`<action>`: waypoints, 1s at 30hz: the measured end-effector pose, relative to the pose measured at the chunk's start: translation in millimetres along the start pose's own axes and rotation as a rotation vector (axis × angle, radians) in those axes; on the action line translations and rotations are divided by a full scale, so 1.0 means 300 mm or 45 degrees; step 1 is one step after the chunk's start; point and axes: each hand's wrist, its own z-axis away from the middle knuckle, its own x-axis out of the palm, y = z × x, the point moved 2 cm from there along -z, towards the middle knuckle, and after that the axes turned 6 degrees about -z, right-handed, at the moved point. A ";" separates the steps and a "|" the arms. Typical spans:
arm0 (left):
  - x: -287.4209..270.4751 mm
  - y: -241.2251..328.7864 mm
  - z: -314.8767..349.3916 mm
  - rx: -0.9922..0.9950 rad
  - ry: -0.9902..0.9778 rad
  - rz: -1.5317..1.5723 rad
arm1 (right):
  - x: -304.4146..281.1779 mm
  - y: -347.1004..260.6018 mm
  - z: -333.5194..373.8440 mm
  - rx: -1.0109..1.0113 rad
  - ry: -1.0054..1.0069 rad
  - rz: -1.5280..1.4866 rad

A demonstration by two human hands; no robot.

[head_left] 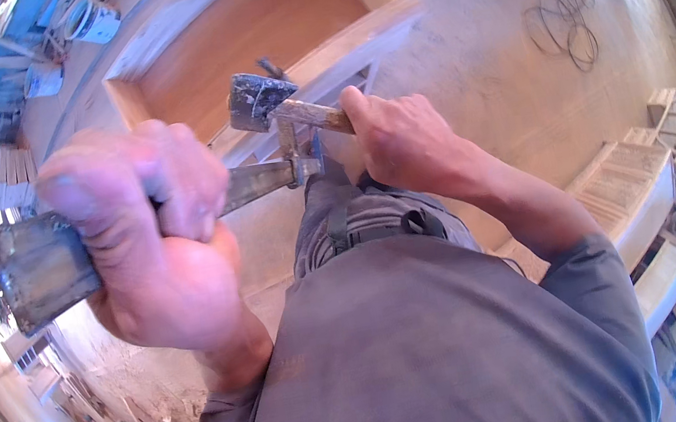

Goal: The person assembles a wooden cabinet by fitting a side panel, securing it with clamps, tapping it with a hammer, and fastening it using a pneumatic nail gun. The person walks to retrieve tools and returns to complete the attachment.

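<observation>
My left hand (155, 231), large and close in the left half, is closed around the bar of a long metal bar clamp (262, 180). The wide grey end of the clamp sticks out to the left of my fist, and a jaw shows at its far right end. My right hand (405, 134) grips the wooden handle of a mallet (260, 101) with a dark, worn block head, which points left. The mallet lies just above the clamp's jaw; I cannot tell whether they touch. Beyond both is a wooden cabinet frame (240, 41) with a reddish-brown panel.
Tangled cable (571, 33) lies on the dusty floor at the far right. Stacked wooden panels (620, 179) stand at the right. White buckets (91, 22) sit at the far left, and timber pieces and tools lie scattered at the lower left.
</observation>
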 end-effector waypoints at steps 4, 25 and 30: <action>0.015 -0.002 0.026 -0.001 -0.076 -0.040 | 0.026 0.128 0.010 0.191 -0.079 0.021; 0.074 0.255 0.056 0.818 -0.441 -0.386 | 0.690 0.512 0.876 1.539 0.454 -1.019; -0.015 0.353 0.057 0.392 -0.944 -0.141 | 0.933 0.395 0.833 1.305 0.797 -0.779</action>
